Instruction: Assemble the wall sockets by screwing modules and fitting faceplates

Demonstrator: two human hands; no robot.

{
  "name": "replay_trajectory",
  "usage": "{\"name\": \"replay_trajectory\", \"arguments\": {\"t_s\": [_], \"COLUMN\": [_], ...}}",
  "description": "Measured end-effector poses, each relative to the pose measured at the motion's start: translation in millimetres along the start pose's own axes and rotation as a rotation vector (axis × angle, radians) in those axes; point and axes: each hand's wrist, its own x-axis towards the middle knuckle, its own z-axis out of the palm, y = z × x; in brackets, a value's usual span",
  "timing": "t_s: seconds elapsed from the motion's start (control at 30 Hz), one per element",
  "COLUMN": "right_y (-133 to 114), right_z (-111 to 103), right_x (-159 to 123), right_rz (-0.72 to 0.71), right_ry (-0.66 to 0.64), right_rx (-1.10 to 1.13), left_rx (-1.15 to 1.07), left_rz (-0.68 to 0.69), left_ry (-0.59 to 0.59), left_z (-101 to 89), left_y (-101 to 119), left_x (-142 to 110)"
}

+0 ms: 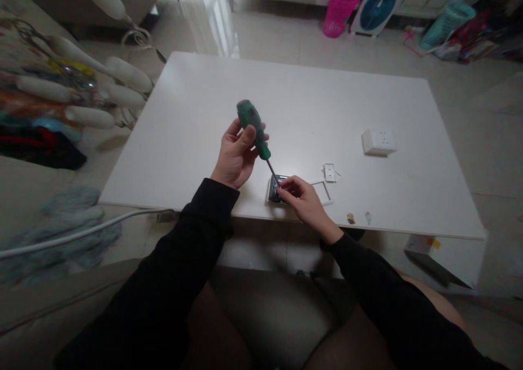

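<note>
A green-handled screwdriver [254,130] is gripped by its handle in my left hand [237,155], tilted with its shaft running down to the right. The tip meets a small box with a dark inside and white edges [271,196], close to the table's near edge. My right hand [301,198] is over the box's right side, thumb and finger pinched together by the screwdriver tip; what lies between them is hidden. Just right of that hand lies a white rectangular frame [327,193], partly covered by it. A small white plate [329,173] with a thin wire sits beyond the frame.
Farther right on the white table [204,97] stands a white socket box [379,142]. A small yellow-and-blue figure [350,218] and a small pale piece [368,217] lie near the front edge. A white cable [93,229] runs along the left. A pink basket [341,11] stands beyond the table.
</note>
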Motion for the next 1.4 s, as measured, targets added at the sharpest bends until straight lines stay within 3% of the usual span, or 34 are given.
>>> {"name": "replay_trajectory", "arguments": {"t_s": [0.2,0.4,0.53,0.73,1.03,1.4], "right_y": [-2,2,14,20,13,16], "right_z": [-2,-14,-17,-17,-16,-15], "right_x": [-1,1,1,1,2,2], "right_rz": [-0.033,-0.249,-0.245,-0.218,-0.186,-0.184], "right_ry": [0.004,0.025,-0.027,-0.068,-0.092,-0.092], "right_rx": [-0.091,-0.61,-0.79,-0.852,-0.927,-0.929], "left_rx": [0.009,0.028,0.032,0.059,0.165,0.155], "left_rz": [0.003,0.008,0.006,-0.005,0.112,0.108], "left_ry": [-0.012,-0.012,-0.044,-0.078,-0.224,-0.223], "left_z": [1.1,-1.3,0.2,3.2,-2.9,-1.2], "left_y": [0,1,1,-1,-12,-17], "left_x": [1,1,0,0,5,4]}}
